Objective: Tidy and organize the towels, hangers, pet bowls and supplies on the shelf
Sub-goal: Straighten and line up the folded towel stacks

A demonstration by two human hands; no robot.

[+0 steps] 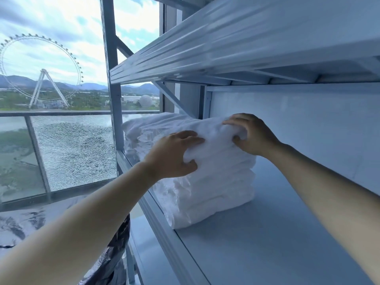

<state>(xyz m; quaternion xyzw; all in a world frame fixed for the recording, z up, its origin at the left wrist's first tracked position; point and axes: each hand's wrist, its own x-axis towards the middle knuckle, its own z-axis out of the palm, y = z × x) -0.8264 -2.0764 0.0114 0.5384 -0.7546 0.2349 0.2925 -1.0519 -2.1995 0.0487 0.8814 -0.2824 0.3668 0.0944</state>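
Bright daylight from the window point(61, 79); upper shelf point(246, 42) motion-blurred, edges bowed.

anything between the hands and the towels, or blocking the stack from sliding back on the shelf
Nothing visible. The left hand and right hand both grip the top of the towels, and the shelf between them and the back panel shows no object.

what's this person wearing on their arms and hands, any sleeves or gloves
Nothing worn shows. The left hand and right hand have no gloves, rings or watch; the left forearm and right forearm are uncovered to the frame edge.
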